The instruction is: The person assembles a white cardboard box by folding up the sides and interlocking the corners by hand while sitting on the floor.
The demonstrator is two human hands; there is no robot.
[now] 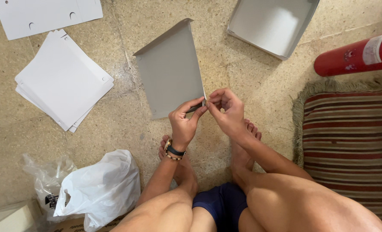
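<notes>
Bare knees [259, 202] sit close below. Both the left hand [186, 122] and the right hand [225, 111] pinch one corner of a grey card [169, 71]. White sheets [64, 81] lie on the floor [113, 124].

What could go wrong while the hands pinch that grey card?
Both hands, left hand and right hand, pinch one corner of the grey card, so it might bend or crease there. Its thin edge could nick a finger. The red cylinder lying on the floor might roll.
</notes>
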